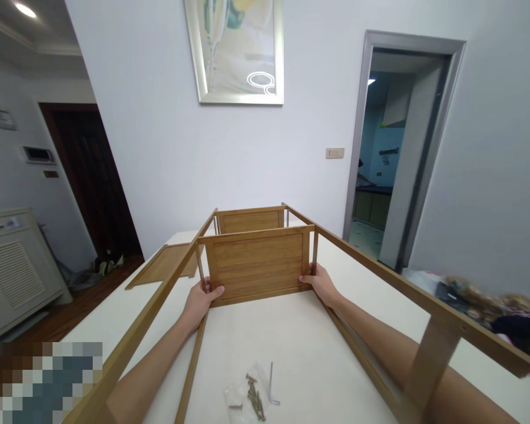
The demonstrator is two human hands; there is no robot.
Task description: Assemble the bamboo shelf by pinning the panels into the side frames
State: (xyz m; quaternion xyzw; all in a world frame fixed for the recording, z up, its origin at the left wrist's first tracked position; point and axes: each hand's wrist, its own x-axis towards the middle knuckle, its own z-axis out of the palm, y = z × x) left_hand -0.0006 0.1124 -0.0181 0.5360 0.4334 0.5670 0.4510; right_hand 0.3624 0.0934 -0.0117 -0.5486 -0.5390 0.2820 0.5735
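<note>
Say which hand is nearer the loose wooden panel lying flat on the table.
Left. The left hand, on the upright panel's left edge, is just right of the loose panel; the right hand is farther off, at the upright panel's right edge.

The frame lies on the bench, the near panel standing across it and the far panel behind. A separate panel lies to the frame's left. Before the near panel lie screws, a hex key at their right.
</note>
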